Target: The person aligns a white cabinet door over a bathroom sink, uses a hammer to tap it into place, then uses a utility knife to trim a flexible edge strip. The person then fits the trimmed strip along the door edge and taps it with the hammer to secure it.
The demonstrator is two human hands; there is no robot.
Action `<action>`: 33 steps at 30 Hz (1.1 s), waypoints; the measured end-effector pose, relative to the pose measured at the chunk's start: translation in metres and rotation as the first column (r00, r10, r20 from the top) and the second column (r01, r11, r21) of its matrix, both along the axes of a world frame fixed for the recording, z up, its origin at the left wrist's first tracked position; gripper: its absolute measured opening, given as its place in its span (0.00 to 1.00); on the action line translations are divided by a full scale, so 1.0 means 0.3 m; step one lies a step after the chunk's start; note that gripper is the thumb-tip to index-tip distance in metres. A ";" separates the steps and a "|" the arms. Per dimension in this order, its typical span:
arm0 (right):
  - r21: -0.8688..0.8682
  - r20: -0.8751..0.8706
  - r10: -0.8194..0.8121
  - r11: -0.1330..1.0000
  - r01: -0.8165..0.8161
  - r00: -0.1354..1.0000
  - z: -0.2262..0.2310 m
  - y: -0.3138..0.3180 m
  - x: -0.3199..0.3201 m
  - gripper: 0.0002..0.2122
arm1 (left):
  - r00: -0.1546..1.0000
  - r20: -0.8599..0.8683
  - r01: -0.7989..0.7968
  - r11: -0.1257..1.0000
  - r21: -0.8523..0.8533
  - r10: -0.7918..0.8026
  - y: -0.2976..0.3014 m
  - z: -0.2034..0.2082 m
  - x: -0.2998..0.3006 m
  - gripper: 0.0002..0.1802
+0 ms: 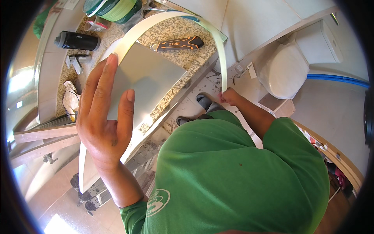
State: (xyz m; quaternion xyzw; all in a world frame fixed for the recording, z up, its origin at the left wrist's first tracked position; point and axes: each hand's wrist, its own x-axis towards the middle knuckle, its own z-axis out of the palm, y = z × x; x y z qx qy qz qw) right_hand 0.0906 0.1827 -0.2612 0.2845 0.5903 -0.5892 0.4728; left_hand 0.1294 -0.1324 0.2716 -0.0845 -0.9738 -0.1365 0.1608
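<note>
A long, thin white strip (219, 46), like edge banding, arches over the granite counter (161, 31). My right hand (230, 96) is closed on the strip's hanging end, away from the counter's front edge. My left hand (102, 113) has its fingers stretched out and thumb apart, with the fingertips at the strip's other stretch along a flat board (150, 84). That board has a grey, smooth face and rests on the counter; my left hand covers part of it. Beyond the board lies a black and orange utility knife (179, 43).
A black bottle (79, 40), a green bucket (117, 9) and a metal piece (78, 62) stand or lie at the counter's far left. A toilet (286, 72) wrapped in plastic and blue pipes (338, 79) are at right. A wall tap (49, 158) is at lower left.
</note>
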 end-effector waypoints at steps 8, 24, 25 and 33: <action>-0.003 0.008 0.050 0.999 -0.050 0.999 0.068 0.214 0.020 0.13 | 0.997 -0.071 0.025 0.999 -0.022 -0.027 -0.003 -0.006 -0.012 0.28; -0.370 0.085 -0.201 0.903 0.218 0.976 0.127 0.270 -0.075 0.24 | 0.997 -0.071 0.020 0.999 -0.036 -0.023 0.010 -0.008 -0.014 0.31; -0.361 0.088 -0.204 0.906 0.222 0.975 0.137 0.263 -0.077 0.25 | 0.997 -0.070 0.021 0.999 -0.029 -0.023 0.011 -0.008 -0.015 0.31; -0.357 0.119 -0.172 0.912 0.203 0.978 0.175 0.240 -0.105 0.21 | 0.997 -0.071 0.028 0.999 -0.034 -0.031 0.006 -0.008 -0.013 0.30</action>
